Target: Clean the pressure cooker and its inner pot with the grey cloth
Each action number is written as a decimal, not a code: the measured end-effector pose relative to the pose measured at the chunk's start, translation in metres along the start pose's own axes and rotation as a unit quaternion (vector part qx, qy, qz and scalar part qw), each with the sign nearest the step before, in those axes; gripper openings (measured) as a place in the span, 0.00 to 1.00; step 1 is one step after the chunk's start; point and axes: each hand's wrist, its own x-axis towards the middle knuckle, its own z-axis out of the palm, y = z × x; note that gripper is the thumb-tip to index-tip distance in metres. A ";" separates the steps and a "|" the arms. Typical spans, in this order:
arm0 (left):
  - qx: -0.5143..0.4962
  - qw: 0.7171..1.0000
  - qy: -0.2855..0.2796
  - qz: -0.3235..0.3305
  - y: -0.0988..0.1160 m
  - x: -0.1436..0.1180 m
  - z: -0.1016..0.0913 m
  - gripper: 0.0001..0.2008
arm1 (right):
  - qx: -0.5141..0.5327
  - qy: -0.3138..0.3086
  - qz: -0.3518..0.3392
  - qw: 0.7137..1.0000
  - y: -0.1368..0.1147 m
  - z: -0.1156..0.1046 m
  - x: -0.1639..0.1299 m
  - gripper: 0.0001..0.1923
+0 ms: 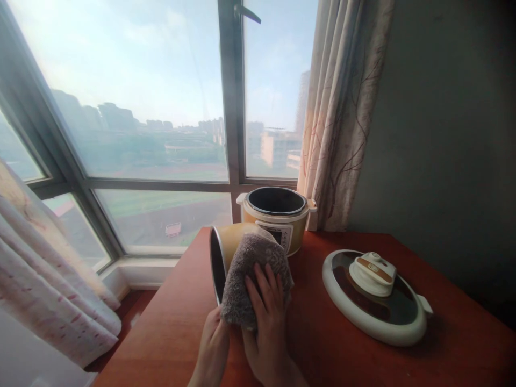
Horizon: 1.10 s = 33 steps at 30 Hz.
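Right hand [266,317]: laid flat, fingers spread, pressing a grey-brown cloth [253,271] against the outer wall of the inner pot [228,250] — grasping nothing but the cloth under the palm.
Left hand [213,344]: low at the near rim of the pot, just below the hanging edge of the cloth; fingers curled toward the rim, though whether gripping it or only steadying it cannot be told.
Inner pot: yellow outside, dark inside, tipped on its side with the mouth turned left; held at the left part of the table [342,355], just in front of the cooker body.
Cloth: draped over the top and right flank of the pot, covering most of the wall, lower corner hanging beside the left hand.
Cooker body [278,217]: yellow with white trim and a white control panel, upright at the far edge of the table by the window, open at the top with a dark hollow showing.
Lid [374,295]: white rim, dark centre, white knob — lying flat on the table to the right, well apart from both hands.
Curtain [342,107]: pale, branch pattern, hanging just behind the cooker body on the right.
Window [153,118]: large panes behind the table, hazy buildings beyond.
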 end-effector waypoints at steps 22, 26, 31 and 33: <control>-0.152 0.983 -0.018 -0.100 0.019 -0.001 0.009 0.31 | 0.000 -0.067 -0.015 0.998 -0.005 -0.028 0.095 0.27; -0.093 0.991 -0.065 -0.076 0.015 -0.006 0.005 0.32 | -0.020 -0.128 0.047 0.990 -0.012 -0.024 0.140 0.18; 0.057 0.996 -0.056 0.046 -0.013 -0.010 -0.015 0.27 | -0.069 -0.229 0.075 0.968 -0.012 -0.016 0.180 0.17; 0.127 0.986 -0.017 0.107 -0.031 -0.011 -0.027 0.27 | -0.084 -0.263 0.087 0.957 -0.012 -0.011 0.192 0.19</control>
